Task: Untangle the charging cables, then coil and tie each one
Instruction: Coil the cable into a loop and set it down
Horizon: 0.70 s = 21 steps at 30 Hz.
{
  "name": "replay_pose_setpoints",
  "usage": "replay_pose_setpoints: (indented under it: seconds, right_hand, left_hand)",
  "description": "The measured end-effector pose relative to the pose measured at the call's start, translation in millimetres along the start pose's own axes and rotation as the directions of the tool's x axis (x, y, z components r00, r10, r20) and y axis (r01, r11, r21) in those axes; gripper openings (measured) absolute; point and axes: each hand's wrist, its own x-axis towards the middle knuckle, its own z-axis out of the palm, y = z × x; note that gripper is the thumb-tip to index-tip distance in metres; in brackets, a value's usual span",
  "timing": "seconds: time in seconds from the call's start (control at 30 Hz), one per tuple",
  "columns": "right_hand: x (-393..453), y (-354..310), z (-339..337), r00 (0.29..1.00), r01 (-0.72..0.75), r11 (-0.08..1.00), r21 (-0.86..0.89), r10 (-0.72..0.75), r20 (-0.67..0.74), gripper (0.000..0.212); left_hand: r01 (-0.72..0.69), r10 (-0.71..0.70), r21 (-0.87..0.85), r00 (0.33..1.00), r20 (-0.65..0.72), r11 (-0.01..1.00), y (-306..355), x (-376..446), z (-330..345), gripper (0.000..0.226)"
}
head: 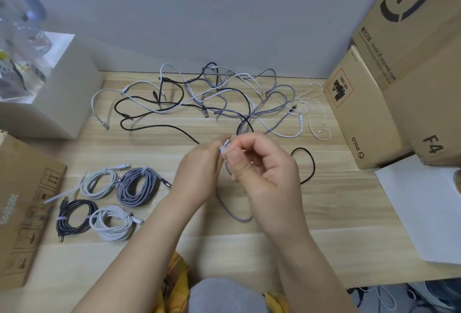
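Observation:
A tangle of white, grey braided and black charging cables [212,93] lies along the far side of the wooden table [174,250]. My left hand [199,175] and my right hand [264,170] meet at the table's middle, both pinching the plug end of a grey braided cable [233,213] that loops down towards me and runs back up into the tangle. A black cable [308,165] curves just right of my right hand. Several coiled and tied cables lie at the front left: white [99,183], grey [138,186], black [74,218], white [113,224].
Loose white ties [66,191] lie beside the coils. Cardboard boxes [369,113] stand at the right, with a white sheet [421,208] in front of them. A white box [57,93] stands at the back left and a flat carton [22,208] at the front left.

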Motion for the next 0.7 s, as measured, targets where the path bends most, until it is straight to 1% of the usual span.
replay_pose_setpoints:
  seconds: [0.03, 0.1, 0.13, 0.17, 0.2, 0.27, 0.3, 0.37, 0.43, 0.5, 0.57, 0.6, 0.63, 0.7]
  right_hand:
    - [1, 2, -4, 0.998, -0.058, 0.998, 0.015, 0.058, 0.026, 0.013]
    - [3, 6, -8, 0.987, -0.133, 0.991, 0.02, 0.13, 0.091, 0.033]
    - [4, 6, -8, 0.981, -0.16, 0.987, 0.003, 0.159, 0.111, 0.041]
    - [5, 6, -7, 0.973, -0.194, 0.98, -0.045, 0.198, 0.122, 0.047]
    - [5, 6, -6, 0.961, -0.232, 0.963, -0.136, 0.248, 0.121, 0.05]
    - [4, 10, -5, 0.94, -0.282, 0.886, -0.368, 0.332, 0.08, 0.049]
    - [3, 13, -5, 0.929, -0.304, 0.845, -0.441, 0.364, 0.057, 0.045]
    - [3, 18, -5, 0.905, -0.362, 0.81, -0.462, 0.424, 0.033, 0.04]
    - [4, 23, -6, 0.881, -0.421, 0.813, -0.402, 0.472, 0.032, 0.03]
    - [6, 28, -8, 0.847, -0.497, 0.831, -0.248, 0.527, 0.068, 0.02]
    - [6, 29, -13, 0.801, -0.553, 0.82, -0.145, 0.572, 0.175, 0.023]
    - [5, 30, -16, 0.788, -0.556, 0.817, -0.152, 0.576, 0.216, 0.025]
    - [4, 32, -19, 0.786, -0.547, 0.816, -0.188, 0.578, 0.219, 0.027]
    - [5, 38, -23, 0.813, -0.508, 0.801, -0.316, 0.567, 0.131, 0.027]
  left_hand:
    - [-0.021, 0.022, 0.059, 1.0, -0.017, 0.998, -4, 5, 0, 0.031]
    - [-0.034, 0.033, 0.092, 0.999, 0.01, 0.995, -9, 7, 2, 0.051]
    - [-0.04, 0.038, 0.12, 0.999, 0.015, 0.992, -8, 7, 1, 0.056]
    - [-0.042, 0.039, 0.148, 0.999, 0.019, 0.988, -8, 7, 1, 0.057]
    - [-0.045, 0.043, 0.164, 0.999, 0.02, 0.985, -9, 6, 3, 0.057]
    - [-0.042, 0.042, 0.182, 0.999, 0.004, 0.982, -9, 7, 4, 0.055]
    - [-0.04, 0.041, 0.172, 0.999, -0.005, 0.984, -9, 7, 5, 0.054]
    - [-0.063, 0.066, 0.161, 0.998, -0.012, 0.985, -9, 5, 6, 0.053]
    - [-0.094, 0.101, 0.163, 0.994, -0.035, 0.982, -9, 3, 6, 0.053]
    - [-0.103, 0.109, 0.089, 0.992, -0.068, 0.991, -11, 2, 5, 0.049]
    - [-0.068, 0.056, -0.111, 0.992, -0.109, 0.991, -14, 2, 2, 0.041]
    - [-0.052, 0.032, -0.212, 0.995, -0.099, 0.976, -15, 1, 0, 0.038]
    - [-0.026, 0.005, -0.307, 0.998, -0.07, 0.951, -16, 2, -3, 0.036]
    - [0.036, -0.032, -0.48, 0.999, 0.015, 0.877, -12, 2, -8, 0.03]
